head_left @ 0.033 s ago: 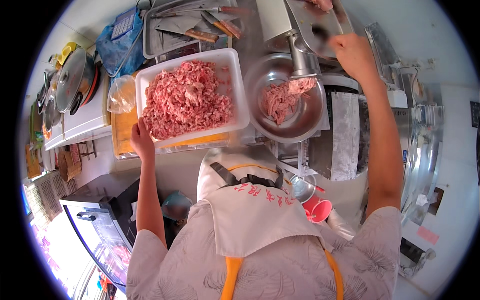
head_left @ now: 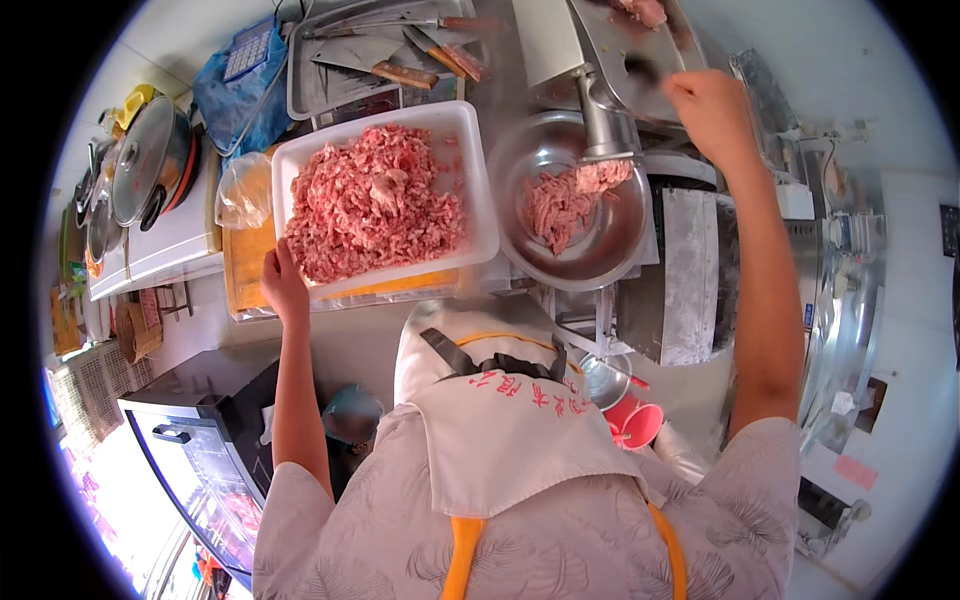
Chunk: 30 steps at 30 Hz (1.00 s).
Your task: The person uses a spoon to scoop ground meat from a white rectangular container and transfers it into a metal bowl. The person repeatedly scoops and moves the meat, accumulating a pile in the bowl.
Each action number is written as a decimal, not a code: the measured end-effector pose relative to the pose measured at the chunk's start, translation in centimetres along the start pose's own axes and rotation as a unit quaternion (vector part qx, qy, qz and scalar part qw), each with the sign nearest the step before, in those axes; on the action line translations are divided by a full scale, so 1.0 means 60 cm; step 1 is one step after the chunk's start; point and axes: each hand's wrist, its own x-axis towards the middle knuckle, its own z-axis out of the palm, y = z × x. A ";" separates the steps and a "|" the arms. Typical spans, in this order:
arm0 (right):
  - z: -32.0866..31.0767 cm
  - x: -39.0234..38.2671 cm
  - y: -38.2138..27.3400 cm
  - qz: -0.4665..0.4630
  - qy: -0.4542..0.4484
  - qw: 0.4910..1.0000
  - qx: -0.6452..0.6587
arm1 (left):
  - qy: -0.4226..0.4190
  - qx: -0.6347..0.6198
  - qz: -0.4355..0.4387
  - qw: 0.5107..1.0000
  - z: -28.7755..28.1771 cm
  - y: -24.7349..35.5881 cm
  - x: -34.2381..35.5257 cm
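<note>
While gripping the near-left corner of the white rectangular plastic tray heaped with pink minced meat, left hand curled shut on its rim — right hand loosely closed over the far steel grinder's feed tray; round steel bowl between, catching mince.

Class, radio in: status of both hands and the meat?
Left hand grips white tray rim. Right hand at grinder hopper. Minced meat dropping into steel bowl. Nothing obstructing.
</note>
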 end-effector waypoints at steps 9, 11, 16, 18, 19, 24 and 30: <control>-0.012 -0.034 -0.006 0.036 -0.015 0.998 0.051 | -0.009 -0.004 -0.016 1.000 0.000 -0.008 0.005; -0.021 -0.044 -0.006 0.025 0.043 0.996 0.080 | -0.009 -0.012 -0.017 1.000 0.003 -0.002 0.006; -0.063 -0.049 -0.019 0.103 0.063 0.989 0.090 | -0.005 -0.011 -0.007 1.000 0.001 0.006 0.004; -0.065 -0.045 -0.014 0.096 0.050 0.990 0.086 | -0.005 -0.002 -0.012 1.000 -0.001 0.007 0.002; -0.062 -0.047 -0.011 0.087 0.060 0.990 0.090 | -0.005 0.001 -0.014 1.000 0.000 0.008 0.001; -0.040 -0.054 -0.011 0.066 0.028 0.996 0.062 | 0.001 -0.005 -0.002 1.000 0.001 0.006 0.001; -0.027 -0.054 -0.012 0.057 0.037 0.995 0.068 | -0.003 -0.013 -0.006 1.000 0.000 -0.001 0.002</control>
